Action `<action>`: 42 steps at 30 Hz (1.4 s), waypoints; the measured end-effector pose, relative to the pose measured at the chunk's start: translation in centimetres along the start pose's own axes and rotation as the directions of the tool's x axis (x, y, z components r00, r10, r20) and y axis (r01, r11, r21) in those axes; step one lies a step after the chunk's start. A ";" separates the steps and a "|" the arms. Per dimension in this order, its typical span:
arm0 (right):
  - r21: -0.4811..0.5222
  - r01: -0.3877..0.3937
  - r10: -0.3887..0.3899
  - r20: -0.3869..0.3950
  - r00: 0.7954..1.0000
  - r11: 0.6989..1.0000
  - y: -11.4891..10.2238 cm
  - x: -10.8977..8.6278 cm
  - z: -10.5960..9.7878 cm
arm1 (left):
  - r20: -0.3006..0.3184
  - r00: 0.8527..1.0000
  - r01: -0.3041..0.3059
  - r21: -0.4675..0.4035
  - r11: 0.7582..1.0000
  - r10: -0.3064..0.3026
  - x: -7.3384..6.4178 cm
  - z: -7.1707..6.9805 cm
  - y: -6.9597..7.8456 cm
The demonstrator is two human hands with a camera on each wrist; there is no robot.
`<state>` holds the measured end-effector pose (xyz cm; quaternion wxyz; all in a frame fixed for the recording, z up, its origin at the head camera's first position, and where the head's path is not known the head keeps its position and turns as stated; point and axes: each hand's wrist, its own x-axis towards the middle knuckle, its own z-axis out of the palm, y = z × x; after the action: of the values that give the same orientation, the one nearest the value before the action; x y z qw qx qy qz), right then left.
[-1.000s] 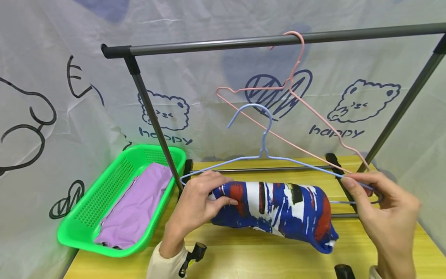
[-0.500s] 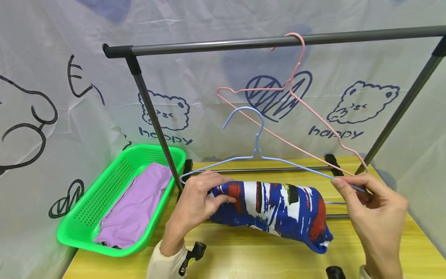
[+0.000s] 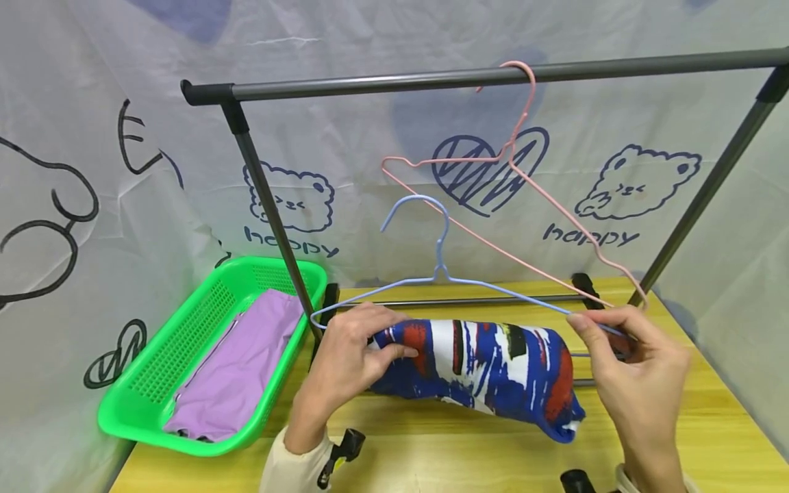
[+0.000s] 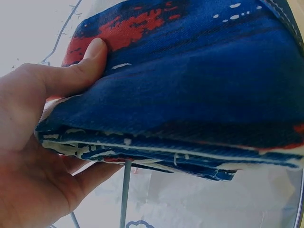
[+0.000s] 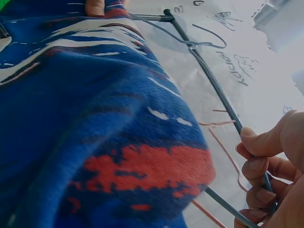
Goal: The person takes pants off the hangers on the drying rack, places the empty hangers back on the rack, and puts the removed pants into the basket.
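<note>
One pale backdrop [image 3: 345, 41] behind everything, wood-look tabletop [image 3: 462, 452] below. Dark tube rack [image 3: 382, 82] next. Green basket [image 3: 185, 446] to its left. Pink hanger [image 3: 557, 205] hooked over the top rail, hanging at a slant. Blue hanger [image 3: 440, 259] in front of it, hook up, off the rail. Blue/red/white patterned cloth [image 3: 474, 363] sits at the blue hanger's lower part, below the shoulders; lower bar shows past the cloth's right end. Lilac cloth [image 3: 240, 370] folded inside the basket.

Left hand [image 3: 354, 352]: pinching the patterned cloth's left end, thumb on the near face, fingers on the opposite side. Right hand [image 3: 641, 363]: thumb and fingers curled on the blue hanger's right shoulder (right wrist view shows this best), apart from the cloth.

Writing: "happy" twice on the backdrop, right one [image 3: 592, 235] clear, left one [image 3: 311, 246] crossed by the rack post.
</note>
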<state>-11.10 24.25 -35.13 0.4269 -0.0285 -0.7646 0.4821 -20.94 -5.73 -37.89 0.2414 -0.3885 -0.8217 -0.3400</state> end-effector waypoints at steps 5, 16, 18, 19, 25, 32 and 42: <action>0.024 0.016 -0.015 -0.002 1.000 1.000 0.1 0.0 0.5 | -0.004 1.000 0.004 0.007 1.000 -0.004 0.0 0.1 0.0; 0.076 0.056 -0.057 0.012 0.998 0.996 0.1 -0.2 1.1 | -0.032 0.999 -0.004 0.035 0.999 0.005 -0.1 0.0 0.2; 0.092 0.060 -0.062 0.012 0.998 0.994 0.1 -0.3 1.2 | -0.035 0.999 -0.005 0.036 0.999 0.006 -0.2 0.0 0.2; 0.090 0.062 -0.063 0.011 0.998 0.994 0.2 -0.3 1.2 | -0.039 0.999 -0.008 0.033 0.999 0.009 -0.2 0.0 0.2; 0.048 0.067 -0.067 0.005 0.998 0.997 0.0 -0.3 1.0 | -0.063 0.997 -0.033 0.023 0.999 0.034 0.0 0.1 0.3; 0.088 0.099 -0.099 -0.006 0.995 0.991 -0.3 -0.4 1.1 | -0.060 0.998 -0.024 0.005 1.000 0.024 -0.1 0.0 0.4; 0.105 0.118 -0.120 0.016 0.993 0.987 -0.3 -0.6 1.5 | -0.074 0.997 -0.030 0.010 0.999 0.031 0.0 -0.1 0.3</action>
<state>-11.63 22.69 -35.57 0.4474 0.0447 -0.7433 0.4953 -20.67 -5.66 -37.71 0.2784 -0.3871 -0.8077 -0.3467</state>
